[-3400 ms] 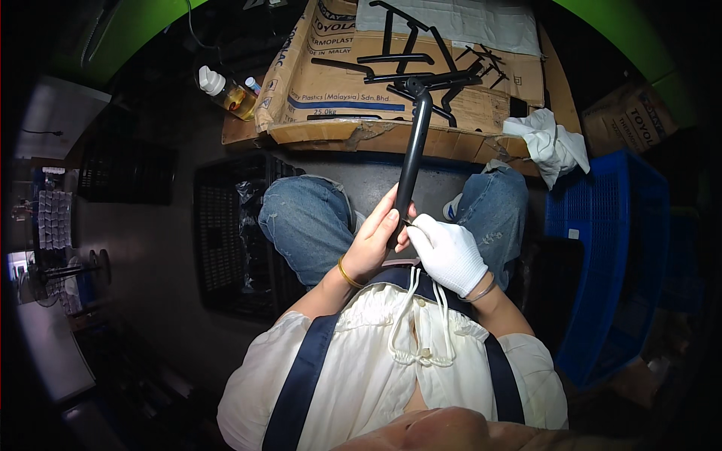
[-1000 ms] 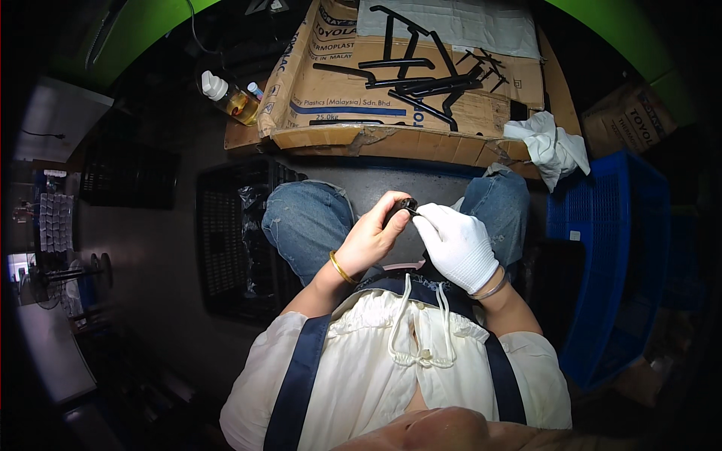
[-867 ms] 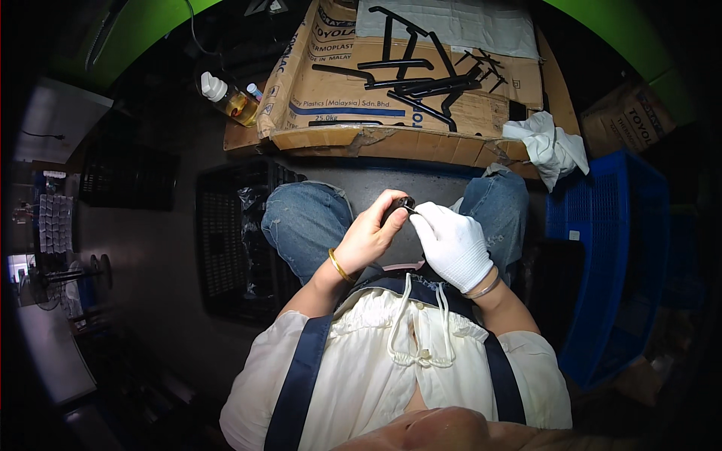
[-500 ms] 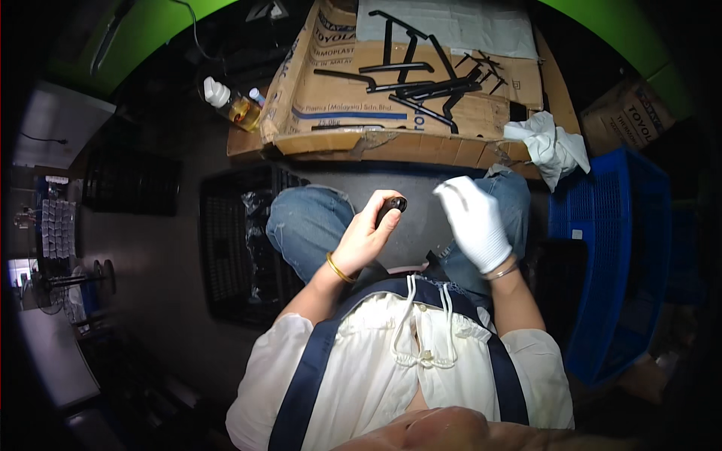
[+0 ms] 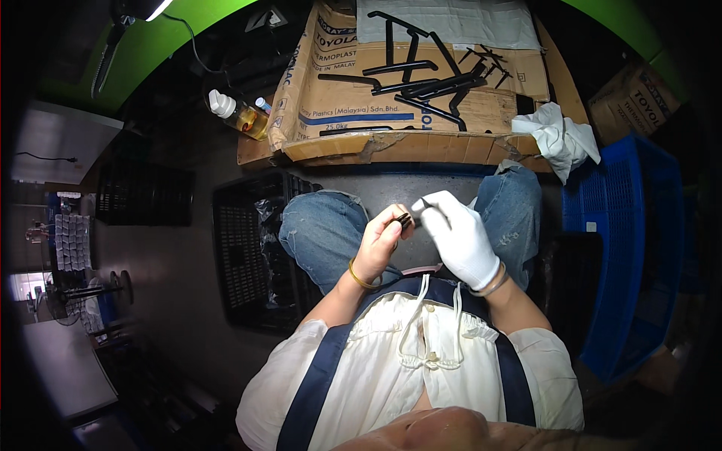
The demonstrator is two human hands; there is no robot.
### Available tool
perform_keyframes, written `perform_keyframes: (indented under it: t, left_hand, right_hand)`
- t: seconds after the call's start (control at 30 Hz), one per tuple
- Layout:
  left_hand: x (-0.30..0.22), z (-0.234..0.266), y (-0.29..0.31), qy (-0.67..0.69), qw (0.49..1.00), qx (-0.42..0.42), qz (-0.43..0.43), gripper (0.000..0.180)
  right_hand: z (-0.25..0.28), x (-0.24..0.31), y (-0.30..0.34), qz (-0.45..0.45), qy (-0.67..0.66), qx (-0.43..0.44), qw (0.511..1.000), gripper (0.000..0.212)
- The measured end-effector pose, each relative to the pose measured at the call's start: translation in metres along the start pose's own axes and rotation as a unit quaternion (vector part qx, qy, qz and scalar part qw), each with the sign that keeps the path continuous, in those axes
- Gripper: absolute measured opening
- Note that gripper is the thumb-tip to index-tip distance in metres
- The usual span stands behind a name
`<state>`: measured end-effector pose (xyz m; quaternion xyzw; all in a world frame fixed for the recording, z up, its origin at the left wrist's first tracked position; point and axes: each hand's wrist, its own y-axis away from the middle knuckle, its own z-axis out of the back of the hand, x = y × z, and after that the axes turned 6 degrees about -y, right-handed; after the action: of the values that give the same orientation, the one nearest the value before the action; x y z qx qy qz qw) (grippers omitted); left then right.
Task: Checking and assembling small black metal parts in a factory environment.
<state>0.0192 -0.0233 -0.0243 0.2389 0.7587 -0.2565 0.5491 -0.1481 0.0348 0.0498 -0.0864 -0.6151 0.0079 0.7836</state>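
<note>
My bare left hand [image 5: 382,240] is closed round a short black part [image 5: 404,221], its end showing between thumb and fingers; most of it is hidden in the fist. Close beside it, my right hand [image 5: 462,239] wears a white glove, its fingers bent together. A small dark tip [image 5: 426,202] shows at these gloved fingers, too little of it to name. Both hands are held above my lap, fingertips nearly meeting. Beyond them, several black bent bars [image 5: 432,88] lie crossed in a cut-down cardboard box [image 5: 331,150].
A crumpled white cloth [image 5: 553,135] hangs over the box's right front corner. Thin black pieces [image 5: 492,62] lie at the box's right. A bottle of amber liquid [image 5: 250,122] stands left of it. A black crate [image 5: 239,255] is by my left knee, blue crates [image 5: 617,255] at right.
My gloved right hand has come in toward the left hand, its fingers now almost touching it. The left hand has turned and dropped slightly, showing less of the black part. The view has shifted slightly.
</note>
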Motion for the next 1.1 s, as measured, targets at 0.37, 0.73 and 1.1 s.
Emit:
perform_keyframes:
  t: [0.37, 0.73, 1.1]
  left_hand:
    - [0.009, 0.003, 0.003, -0.140, 0.980, -0.067, -0.122, 0.042]
    - [0.002, 0.006, 0.001, -0.197, 0.968, -0.061, -0.144, 0.039]
    - [-0.018, 0.004, 0.003, -0.196, 0.931, -0.006, -0.309, 0.044]
  right_hand:
    - [-0.016, 0.005, 0.019, 0.044, 0.086, 0.048, 0.994, 0.011]
    - [-0.013, 0.012, 0.019, 0.018, 0.084, 0.087, 0.993, 0.010]
    - [0.011, -0.066, 0.013, -0.079, 0.093, -0.052, 0.991, 0.018]
